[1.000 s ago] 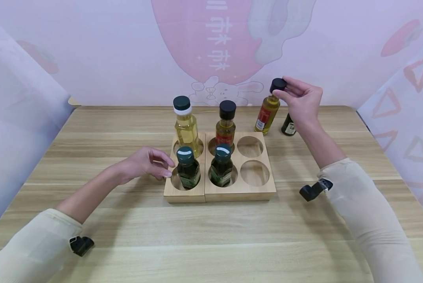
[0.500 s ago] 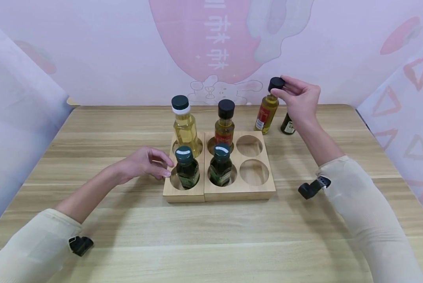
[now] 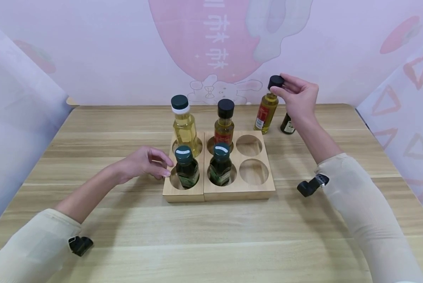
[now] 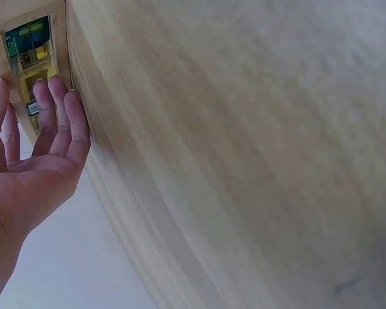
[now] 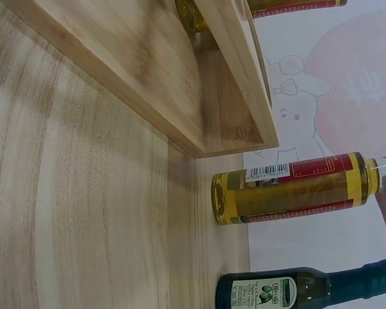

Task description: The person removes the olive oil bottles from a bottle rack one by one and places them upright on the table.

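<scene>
By its black cap, my right hand (image 3: pixel 301 98) holds an oil bottle with a red label (image 3: pixel 263 113), tilted behind the rack's right end; the right wrist view shows this bottle (image 5: pixel 289 188) near the table surface. My left hand (image 3: pixel 145 164) rests at the left side of the wooden rack (image 3: pixel 240 195), fingers loosely bent and gripping nothing. In the rack stand a pale oil bottle (image 3: pixel 185 131), a red-labelled bottle (image 3: pixel 224 127) and two dark green-capped bottles (image 3: pixel 187 171), (image 3: pixel 220 170). The two right-hand round holes hold no bottle.
A dark bottle (image 3: pixel 287 125) stands on the table (image 3: pixel 183 239) at the back right, partly behind my right hand; the right wrist view shows its olive label. Behind the table hangs a printed pink and white backdrop (image 3: pixel 119 51).
The view shifts slightly. My right hand and the bottle it holds have moved very little, slightly up in the picture. My left hand stays by the rack.
</scene>
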`<state>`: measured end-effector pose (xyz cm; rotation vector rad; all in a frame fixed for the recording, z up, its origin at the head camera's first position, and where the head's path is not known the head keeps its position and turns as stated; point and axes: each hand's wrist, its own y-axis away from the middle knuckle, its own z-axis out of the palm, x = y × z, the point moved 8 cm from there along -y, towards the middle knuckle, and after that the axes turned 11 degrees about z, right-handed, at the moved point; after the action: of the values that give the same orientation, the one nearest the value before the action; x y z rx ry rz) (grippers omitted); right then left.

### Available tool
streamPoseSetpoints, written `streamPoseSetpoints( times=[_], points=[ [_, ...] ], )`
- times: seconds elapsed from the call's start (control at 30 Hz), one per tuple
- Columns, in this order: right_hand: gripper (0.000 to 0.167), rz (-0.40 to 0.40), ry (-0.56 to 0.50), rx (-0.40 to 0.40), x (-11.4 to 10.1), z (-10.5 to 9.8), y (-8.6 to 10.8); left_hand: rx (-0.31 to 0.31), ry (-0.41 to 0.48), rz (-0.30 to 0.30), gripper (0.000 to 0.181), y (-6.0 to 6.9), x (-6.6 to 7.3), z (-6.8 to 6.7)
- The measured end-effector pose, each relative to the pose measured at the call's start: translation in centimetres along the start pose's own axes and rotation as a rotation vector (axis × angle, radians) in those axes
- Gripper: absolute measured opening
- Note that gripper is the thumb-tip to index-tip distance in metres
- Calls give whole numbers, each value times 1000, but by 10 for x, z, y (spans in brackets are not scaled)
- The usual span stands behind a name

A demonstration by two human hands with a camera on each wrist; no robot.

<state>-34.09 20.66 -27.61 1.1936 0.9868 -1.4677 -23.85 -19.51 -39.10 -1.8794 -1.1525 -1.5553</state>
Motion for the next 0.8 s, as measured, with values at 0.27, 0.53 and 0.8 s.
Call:
streamPoseSetpoints(
  times=[0.27,0.53,0.8],
  points=[
    [52,0,21,2,2,0,0,1,11,-6,32,1,-1,-1],
    [52,-17,48,-2,2,0,1,-1,3,-1,31,1,1,-1],
    [54,-11,81,-29,4,0,2,-9,14,16,27,0,1,1]
  ],
)
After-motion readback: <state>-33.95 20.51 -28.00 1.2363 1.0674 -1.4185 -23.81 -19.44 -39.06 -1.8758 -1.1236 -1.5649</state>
